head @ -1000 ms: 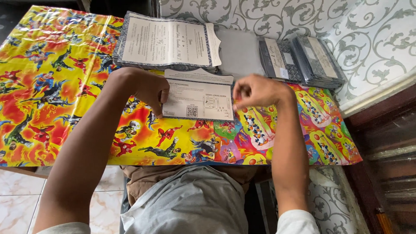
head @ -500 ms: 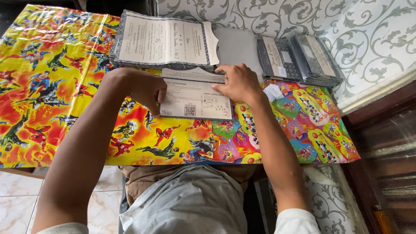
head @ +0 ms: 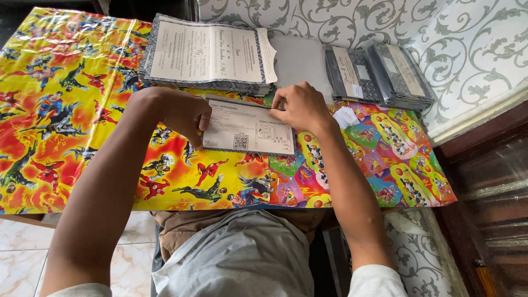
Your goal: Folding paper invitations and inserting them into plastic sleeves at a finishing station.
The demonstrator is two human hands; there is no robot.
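Observation:
A folded white printed card (head: 248,131) with a dark patterned border lies on a low table (head: 66,126) covered in bright cartoon-print sheeting. My left hand (head: 184,113) rests curled on the card's left edge. My right hand (head: 300,107) presses its fingers flat on the card's upper right corner. Just behind the card sits a thick stack of open printed cards (head: 206,55).
A plain grey sheet (head: 300,58) lies behind my right hand. Two stacks of wrapped dark cards (head: 379,74) stand at the back right, with a small white slip (head: 346,116) in front of them. A patterned wall runs along the right; tiled floor lies below left.
My right hand moved left from beside the card onto its upper right corner and opened flat. The left hand stayed on the left edge.

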